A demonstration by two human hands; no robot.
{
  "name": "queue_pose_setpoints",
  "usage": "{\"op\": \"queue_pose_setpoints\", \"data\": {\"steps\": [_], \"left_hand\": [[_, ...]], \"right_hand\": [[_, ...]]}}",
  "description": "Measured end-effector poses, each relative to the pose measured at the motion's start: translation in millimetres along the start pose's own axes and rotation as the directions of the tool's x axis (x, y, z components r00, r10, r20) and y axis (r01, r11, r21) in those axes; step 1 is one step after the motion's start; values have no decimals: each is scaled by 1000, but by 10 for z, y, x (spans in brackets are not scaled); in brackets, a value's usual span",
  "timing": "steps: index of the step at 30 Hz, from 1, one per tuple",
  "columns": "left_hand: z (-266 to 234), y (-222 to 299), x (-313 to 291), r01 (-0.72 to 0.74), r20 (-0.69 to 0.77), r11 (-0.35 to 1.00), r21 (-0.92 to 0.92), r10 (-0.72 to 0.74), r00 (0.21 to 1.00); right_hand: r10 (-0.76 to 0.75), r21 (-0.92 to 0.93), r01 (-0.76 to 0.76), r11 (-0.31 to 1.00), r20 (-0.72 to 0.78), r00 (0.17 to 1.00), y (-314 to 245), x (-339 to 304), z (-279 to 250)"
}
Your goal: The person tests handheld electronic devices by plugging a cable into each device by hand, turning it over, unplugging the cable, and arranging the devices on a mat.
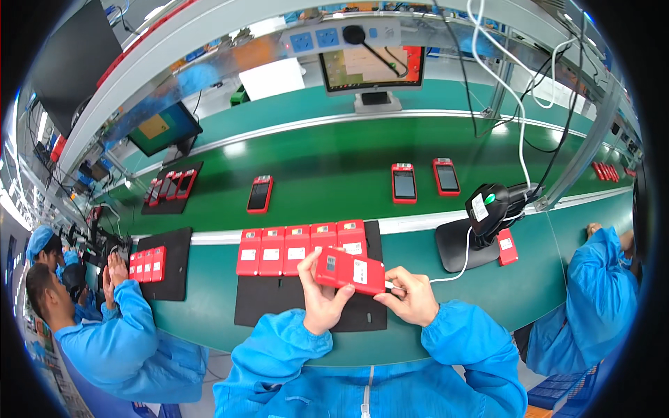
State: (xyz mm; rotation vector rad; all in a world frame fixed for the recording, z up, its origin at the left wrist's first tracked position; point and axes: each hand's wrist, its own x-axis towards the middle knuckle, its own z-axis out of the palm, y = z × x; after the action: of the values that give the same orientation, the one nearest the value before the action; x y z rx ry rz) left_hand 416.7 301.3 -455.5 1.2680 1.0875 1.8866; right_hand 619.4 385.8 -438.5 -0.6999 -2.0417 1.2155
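My left hand [322,303] is closed round one end of a red handheld terminal [342,269], held face down so its labelled back shows. At the terminal's other end, my right hand [414,298] pinches the plug of a white cable [451,277]. The plug meets the terminal's end; how far it is in, I cannot tell. Just beyond my hands, several red terminals [271,252] lie back up in a row, partly on a black mat [268,302]. The held terminal overlaps part of that row.
A black barcode scanner [486,212] on its stand is to the right, beside another red terminal [507,247]. More terminals [403,184] lie on the green belt [320,160] ahead. Co-workers in blue sit left [118,341] and right [592,306]. Cables [519,132] hang at the right.
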Motion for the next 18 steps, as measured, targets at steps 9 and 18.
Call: {"op": "queue_pose_setpoints", "data": {"steps": [9, 18], "left_hand": [[-1232, 736, 517, 27, -226, 998, -55, -39, 973], [-1879, 912, -40, 574, -106, 784, 238, -566, 817]], "right_hand": [[-155, -90, 153, 984, -14, 988, 78, -20, -49], [6, -114, -6, 993, -4, 1000, 77, 2, 16]]}}
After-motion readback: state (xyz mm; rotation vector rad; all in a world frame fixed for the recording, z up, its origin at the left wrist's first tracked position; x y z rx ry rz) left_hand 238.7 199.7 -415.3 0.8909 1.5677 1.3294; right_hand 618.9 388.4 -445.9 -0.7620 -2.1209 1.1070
